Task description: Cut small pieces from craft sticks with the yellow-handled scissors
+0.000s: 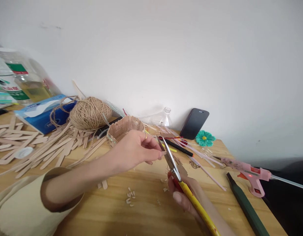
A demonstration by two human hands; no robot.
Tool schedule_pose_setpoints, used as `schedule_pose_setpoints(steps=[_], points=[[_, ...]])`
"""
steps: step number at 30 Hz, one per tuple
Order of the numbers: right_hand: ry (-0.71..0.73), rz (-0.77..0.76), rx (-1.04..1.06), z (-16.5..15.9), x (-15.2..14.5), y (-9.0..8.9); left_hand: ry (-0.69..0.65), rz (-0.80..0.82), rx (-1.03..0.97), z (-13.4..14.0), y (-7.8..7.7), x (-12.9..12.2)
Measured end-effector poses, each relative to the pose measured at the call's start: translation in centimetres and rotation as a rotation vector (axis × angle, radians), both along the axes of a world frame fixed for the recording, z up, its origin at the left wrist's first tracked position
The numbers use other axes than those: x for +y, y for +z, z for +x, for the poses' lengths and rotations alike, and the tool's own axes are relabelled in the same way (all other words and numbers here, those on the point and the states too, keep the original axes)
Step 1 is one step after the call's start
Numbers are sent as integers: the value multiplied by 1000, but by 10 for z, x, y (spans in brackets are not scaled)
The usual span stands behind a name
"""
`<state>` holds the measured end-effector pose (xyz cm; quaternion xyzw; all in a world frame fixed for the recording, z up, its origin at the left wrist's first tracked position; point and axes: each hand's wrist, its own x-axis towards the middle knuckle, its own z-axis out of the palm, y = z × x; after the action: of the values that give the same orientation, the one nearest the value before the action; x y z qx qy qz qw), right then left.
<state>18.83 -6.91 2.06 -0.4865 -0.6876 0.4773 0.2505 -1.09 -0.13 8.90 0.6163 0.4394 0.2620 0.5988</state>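
Observation:
My right hand (184, 196) grips a pair of scissors (172, 160) with yellow handles, its blades slightly apart and pointing up and away. Close to the blades, my left hand (134, 149) is closed in a pinch. Whatever its fingertips hold is too small to make out. Behind that hand stands a shallow basket-like box (124, 126) made of wooden craft sticks, partly hidden by it. Small cut wooden chips (130, 196) lie on the table below, and more are scattered near the scissors.
Many craft sticks (60, 147) spread over the left, beside a twine ball (91, 113) and a blue tissue pack (50, 114). A phone (194, 124) leans on the wall near a teal flower (205, 138). At right lie a pink glue gun (252, 175) and a dark green tool (244, 203).

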Motion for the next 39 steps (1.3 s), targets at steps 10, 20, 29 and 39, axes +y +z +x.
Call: schedule_pose_setpoints(steps=[10, 20, 29, 39], points=[[56, 16, -94, 4, 1, 3, 1, -40, -15, -1, 0, 1], [67, 81, -47, 8, 3, -7, 94, -88, -112, 2, -2, 2], [-88, 47, -150, -4, -2, 5, 197, -132, -209, 9, -12, -5], [-108, -49, 27, -6, -2, -2, 154, -139, -225, 8, -13, -3]])
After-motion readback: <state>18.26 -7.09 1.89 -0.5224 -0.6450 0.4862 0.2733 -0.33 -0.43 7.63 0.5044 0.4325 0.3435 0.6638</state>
